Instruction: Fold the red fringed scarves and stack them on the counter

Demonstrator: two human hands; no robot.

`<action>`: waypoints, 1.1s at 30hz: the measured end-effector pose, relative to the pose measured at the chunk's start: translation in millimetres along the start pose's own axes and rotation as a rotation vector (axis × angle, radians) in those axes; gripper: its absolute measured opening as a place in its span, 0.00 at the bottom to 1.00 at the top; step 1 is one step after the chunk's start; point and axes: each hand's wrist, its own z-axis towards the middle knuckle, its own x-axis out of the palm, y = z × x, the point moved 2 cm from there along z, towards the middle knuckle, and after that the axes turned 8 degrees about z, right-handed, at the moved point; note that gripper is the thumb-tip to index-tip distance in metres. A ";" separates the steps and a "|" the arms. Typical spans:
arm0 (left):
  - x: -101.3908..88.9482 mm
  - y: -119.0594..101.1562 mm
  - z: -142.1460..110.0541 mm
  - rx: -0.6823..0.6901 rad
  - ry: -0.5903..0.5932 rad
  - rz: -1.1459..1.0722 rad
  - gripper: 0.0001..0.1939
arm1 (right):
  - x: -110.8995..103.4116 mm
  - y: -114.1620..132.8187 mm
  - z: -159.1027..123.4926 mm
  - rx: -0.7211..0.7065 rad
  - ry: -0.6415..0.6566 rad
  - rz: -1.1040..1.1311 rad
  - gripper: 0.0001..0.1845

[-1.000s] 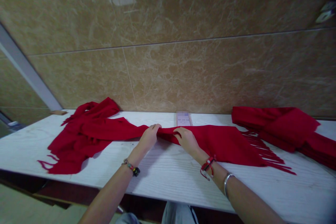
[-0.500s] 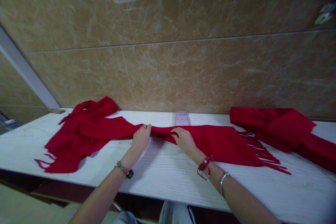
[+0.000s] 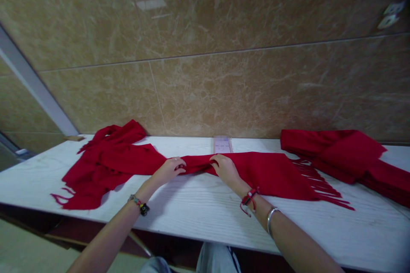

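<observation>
A red fringed scarf (image 3: 265, 172) lies stretched along the white table, gathered into a narrow band between my hands. My left hand (image 3: 167, 170) has its fingers curled round the front edge of that band, with red cloth showing between thumb and fingers. The scarf's edge is pinched in my right hand (image 3: 226, 169), a short way to the right. The flat fringed end spreads out beyond my right hand. To the left, the cloth runs into a crumpled red heap (image 3: 92, 170); where one piece ends there, I cannot tell.
Another folded red scarf (image 3: 346, 153) rests at the right by the wall. A small printed card (image 3: 222, 145) lies behind the middle of the scarf. The brown marbled wall (image 3: 205, 89) closes off the back of the white table (image 3: 205, 217).
My left hand has shifted slightly left and down along the scarf, its fingers now turned more toward the right. My right hand keeps nearly the same place and pinch.
</observation>
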 end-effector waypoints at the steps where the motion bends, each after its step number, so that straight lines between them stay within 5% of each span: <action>1: 0.5 -1.4 -2.6 0.017 0.024 0.046 0.04 | -0.1 0.5 0.0 -0.003 0.005 0.001 0.10; 8: -3.5 -8.1 -17.0 -0.266 -0.120 0.135 0.07 | -0.3 5.2 -1.4 -0.022 0.032 -0.004 0.10; 13: -2.3 -1.5 -10.6 -0.303 -0.345 -0.268 0.07 | 1.2 5.9 -2.6 -0.040 0.025 -0.002 0.09; 17: 3.2 11.3 -4.1 -0.279 -0.322 -0.500 0.06 | 0.4 6.7 -3.1 -0.043 0.020 0.003 0.09; 25: 8.9 9.0 -14.1 0.016 0.107 0.042 0.06 | -1.3 7.7 -3.1 -0.058 0.035 -0.006 0.10; 29: -4.1 6.0 -17.3 -0.122 -0.001 0.226 0.14 | -0.6 15.0 -6.8 -0.206 0.158 -0.002 0.08; 33: -22.3 5.5 -16.4 -0.154 -0.193 0.085 0.19 | -3.4 28.3 -15.6 -0.329 0.312 0.036 0.08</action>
